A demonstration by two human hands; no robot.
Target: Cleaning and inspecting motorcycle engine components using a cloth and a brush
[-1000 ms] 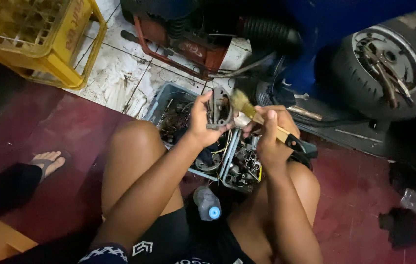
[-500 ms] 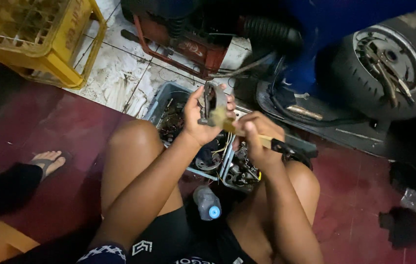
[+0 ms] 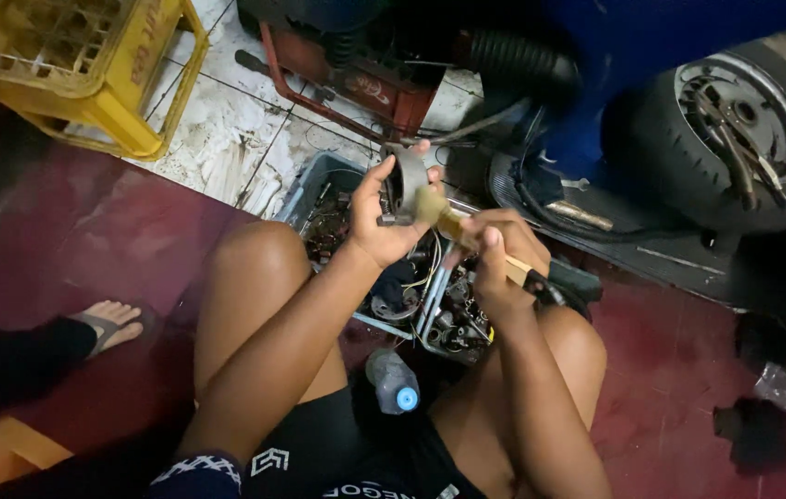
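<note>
Gripping a round grey metal part (image 3: 404, 180) upright above the parts tray (image 3: 305, 194), the left hand (image 3: 382, 222) clamps it; the right hand (image 3: 496, 245), closed around a brush (image 3: 444, 220), points its bristles leftward, seemingly touching the part.

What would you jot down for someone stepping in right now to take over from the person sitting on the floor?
Left hand: grips a round grey metal part, held up above the knees.
Right hand: holds a paintbrush by its wooden handle, bristles against the part.
Below the hands: a grey tray full of small engine pieces and wires. A plastic bottle with a blue cap lies between the legs.
Nearby: a yellow crate at upper left, a scooter wheel at right.
Done: part picked up, brush on it.
Left: how clean the part is cannot be told; the tray's pieces lie untouched.
</note>
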